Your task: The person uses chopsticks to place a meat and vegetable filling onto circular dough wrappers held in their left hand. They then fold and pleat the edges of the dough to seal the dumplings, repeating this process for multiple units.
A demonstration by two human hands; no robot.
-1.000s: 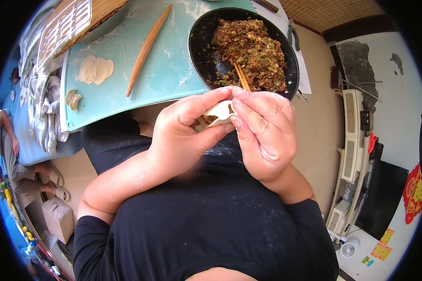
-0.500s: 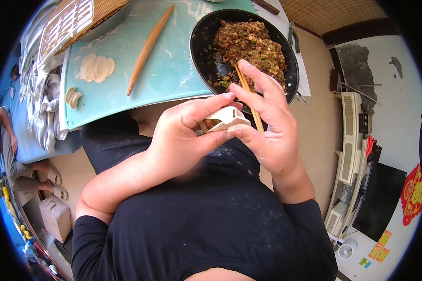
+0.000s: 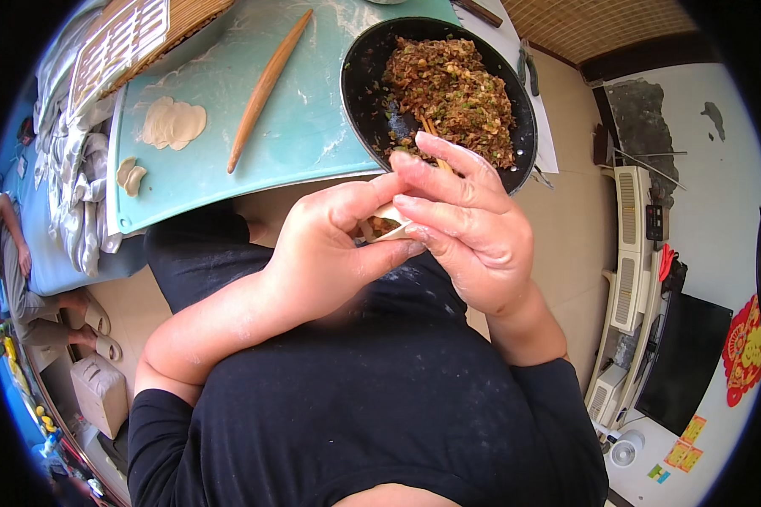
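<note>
A half-folded dumpling [image 3: 385, 226], with brown filling showing at its open end, is pinched between my hands in front of my body. My left hand [image 3: 325, 232] curls around it, thumb and index finger closed on the dough. My right hand [image 3: 482, 228] presses the other end with thumb and fingertips, hiding much of it. Wooden chopsticks [image 3: 429, 126] show above my right fingers; their lower part is hidden behind the hand. Just beyond lies a black pan [image 3: 359, 93] of chopped brown-and-green filling [image 3: 452, 80]. Both hands are dusted with flour.
On the floured teal mat [image 3: 186, 173] lie a wooden rolling pin [image 3: 266, 97], stacked dough wrappers [image 3: 174, 123] and small dough pieces [image 3: 131, 177]. A woven tray with a white rack [image 3: 123, 46] stands far left. Another person [image 3: 17, 245] is at the left edge.
My right fingers have closed over the dumpling's right end, covering the pleated edge that showed before. The chopsticks in front of my right palm have slipped mostly behind the hand.
</note>
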